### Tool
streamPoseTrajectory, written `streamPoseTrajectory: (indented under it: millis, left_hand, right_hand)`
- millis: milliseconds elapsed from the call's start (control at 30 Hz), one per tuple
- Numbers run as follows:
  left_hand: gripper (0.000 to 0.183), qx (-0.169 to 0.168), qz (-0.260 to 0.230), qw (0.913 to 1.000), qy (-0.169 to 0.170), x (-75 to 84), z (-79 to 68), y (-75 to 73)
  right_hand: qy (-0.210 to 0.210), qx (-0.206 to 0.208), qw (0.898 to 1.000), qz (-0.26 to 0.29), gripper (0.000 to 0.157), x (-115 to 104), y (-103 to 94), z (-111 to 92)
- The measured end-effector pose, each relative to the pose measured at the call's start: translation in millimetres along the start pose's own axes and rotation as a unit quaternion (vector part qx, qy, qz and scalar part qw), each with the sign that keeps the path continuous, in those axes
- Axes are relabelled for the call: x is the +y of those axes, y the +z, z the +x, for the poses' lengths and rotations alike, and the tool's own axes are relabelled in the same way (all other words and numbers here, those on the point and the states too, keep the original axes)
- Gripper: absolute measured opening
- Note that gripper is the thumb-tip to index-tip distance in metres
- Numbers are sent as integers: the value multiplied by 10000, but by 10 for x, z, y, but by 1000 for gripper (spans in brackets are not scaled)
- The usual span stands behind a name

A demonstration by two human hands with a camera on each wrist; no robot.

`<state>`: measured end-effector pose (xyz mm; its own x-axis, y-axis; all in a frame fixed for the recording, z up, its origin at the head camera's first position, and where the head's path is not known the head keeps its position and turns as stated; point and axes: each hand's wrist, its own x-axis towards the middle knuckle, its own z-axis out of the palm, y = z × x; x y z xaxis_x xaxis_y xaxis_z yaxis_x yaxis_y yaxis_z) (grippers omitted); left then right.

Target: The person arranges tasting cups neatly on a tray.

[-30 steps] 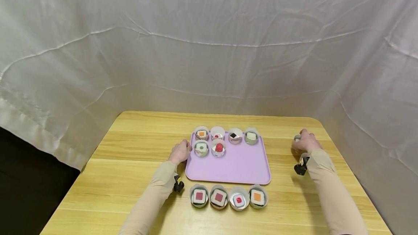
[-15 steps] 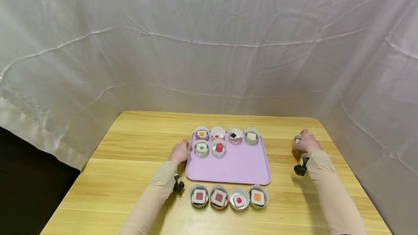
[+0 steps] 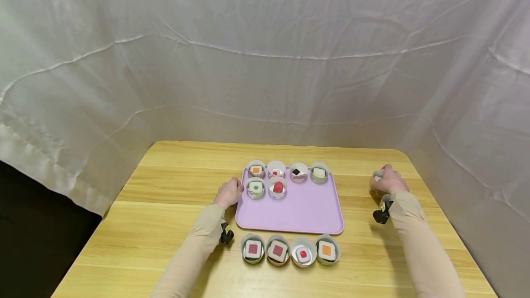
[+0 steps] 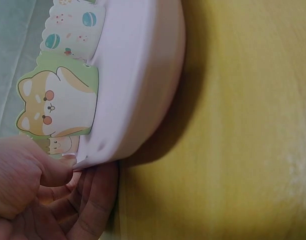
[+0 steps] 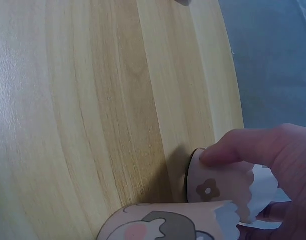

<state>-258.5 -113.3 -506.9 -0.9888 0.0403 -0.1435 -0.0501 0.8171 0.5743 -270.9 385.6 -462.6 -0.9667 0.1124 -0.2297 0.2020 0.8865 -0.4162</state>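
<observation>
My left hand grips the left edge of a lilac tray. In the left wrist view, its thumb lies on the rim and the fingers are curled below. Paper baking cups with sushi-like pieces stand on the tray: several along the back, then one with a green-dotted white piece and one with a red piece. At the table's right, my right hand holds a pink paper cup with a brown flower, thumb against its side. Its contents are hidden. A second printed cup stands beside it.
Several filled cups line up in front of the tray, among them one with an orange-centred piece and one with a red-centred piece. Pale curtains hang around the back and sides of the wooden table.
The right hand has shifted very slightly, and a little more of the cup it holds shows. The left hand, tray and other cups have not visibly moved.
</observation>
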Motion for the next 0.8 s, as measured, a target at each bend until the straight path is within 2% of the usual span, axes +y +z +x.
streamPoseTrajectory:
  millis: [400, 800]
  left_hand:
    - [15, 1, -59, 10000, -54, -1, 18, 9]
    - [15, -1, 31, 10000, -21, -7, 17, 10]
  right_hand:
    - [-180, 650, 9976, 174, 67, -16, 51, 19]
    - [-411, 958, 9943, 230, 74, -264, 110, -40]
